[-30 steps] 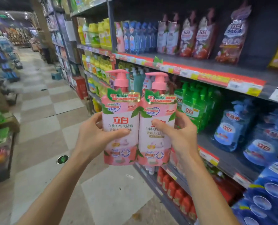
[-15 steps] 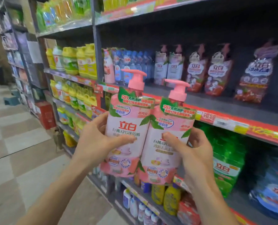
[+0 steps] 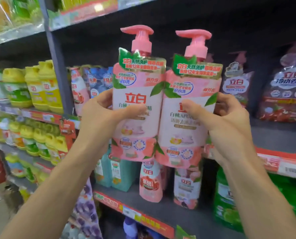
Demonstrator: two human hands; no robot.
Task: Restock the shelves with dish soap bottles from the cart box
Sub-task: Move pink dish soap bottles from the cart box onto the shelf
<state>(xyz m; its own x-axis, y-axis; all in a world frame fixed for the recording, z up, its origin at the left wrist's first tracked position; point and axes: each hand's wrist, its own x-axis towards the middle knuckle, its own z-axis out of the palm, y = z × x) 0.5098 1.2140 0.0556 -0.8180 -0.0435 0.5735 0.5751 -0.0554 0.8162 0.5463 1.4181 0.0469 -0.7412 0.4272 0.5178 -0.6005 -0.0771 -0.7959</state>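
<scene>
L hand (image 3: 98, 118) & R hand (image 3: 230, 118) each grip a pink pump bottle (image 3: 135, 104) (image 3: 187, 118), upright, touching, before bare shelf (image 3: 278, 140) w/ pouches (image 3: 281, 94) at back.

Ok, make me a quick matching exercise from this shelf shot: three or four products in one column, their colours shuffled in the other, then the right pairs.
Things:
1. pump bottles held in the left hand and right hand
2. jugs on the shelf at far left
3. bottles below the left hand
4. big bottle at lower right

Colours:
A. green
B. teal
C. pink
D. yellow

Pairs: 1-C, 2-D, 3-B, 4-A
</scene>
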